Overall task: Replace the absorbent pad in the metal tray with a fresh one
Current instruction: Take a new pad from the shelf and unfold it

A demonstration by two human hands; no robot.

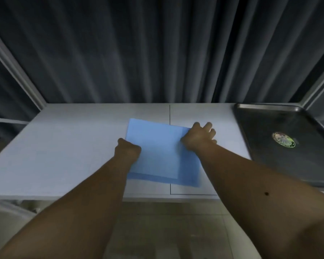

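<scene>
A blue absorbent pad (pixel 158 152) lies folded on the white table (pixel 64 152), near the middle, with one layer offset over another. My left hand (pixel 127 149) is closed on the pad's left edge. My right hand (pixel 199 136) rests on the pad's far right corner, fingers curled over its edge. The metal tray (pixel 266 128) sits at the table's right end, apart from both hands. It holds no pad; a round sticker (pixel 283 139) shows on its bottom.
A dark pleated curtain (pixel 157 53) hangs right behind the table. A thin seam line (pixel 170 114) runs across the tabletop. The table's front edge is close to me, with tiled floor (pixel 176 230) below.
</scene>
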